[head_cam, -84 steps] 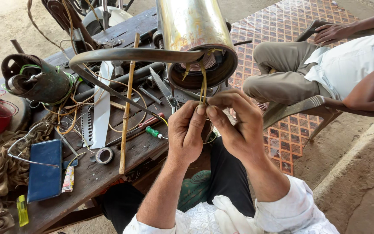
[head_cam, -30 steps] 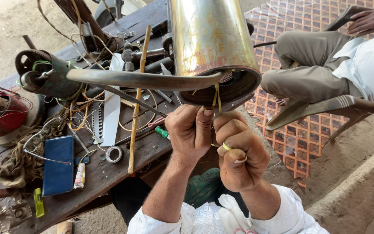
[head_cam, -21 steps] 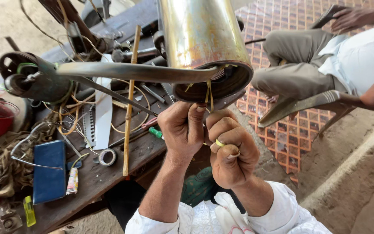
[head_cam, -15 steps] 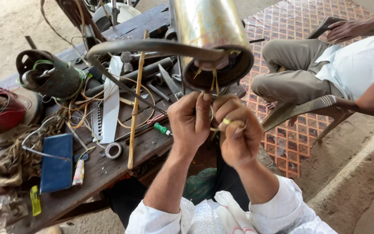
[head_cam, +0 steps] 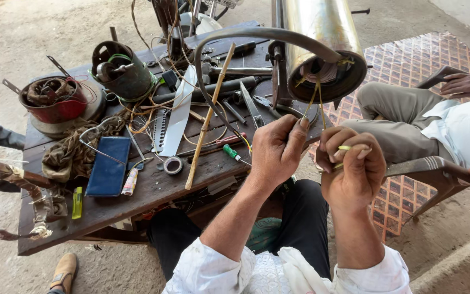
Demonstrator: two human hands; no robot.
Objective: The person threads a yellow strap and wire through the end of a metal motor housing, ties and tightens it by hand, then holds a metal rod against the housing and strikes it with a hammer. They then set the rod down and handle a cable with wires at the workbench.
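A shiny steel motor cylinder (head_cam: 322,32) lies on the workbench, its open end (head_cam: 330,76) facing me with copper windings inside. Thin yellow strings (head_cam: 316,95) hang from that opening. My left hand (head_cam: 276,149) pinches one string just below the opening. My right hand (head_cam: 352,166) is closed around a yellow string end, a little lower and to the right. A curved grey hose (head_cam: 246,35) arches in front of the cylinder.
The dark wooden workbench (head_cam: 137,196) carries a blue wallet (head_cam: 108,172), a wooden stick (head_cam: 209,117), a saw blade (head_cam: 178,117), scissors (head_cam: 252,106), a green screwdriver (head_cam: 232,154), tape roll (head_cam: 172,165), two motor stators (head_cam: 121,71). A seated person (head_cam: 441,128) is at right on a chair.
My hands have dropped slightly from the cylinder's mouth and drawn apart, the right hand pulling the yellow string down and right. The view has tilted, showing more of the bench.
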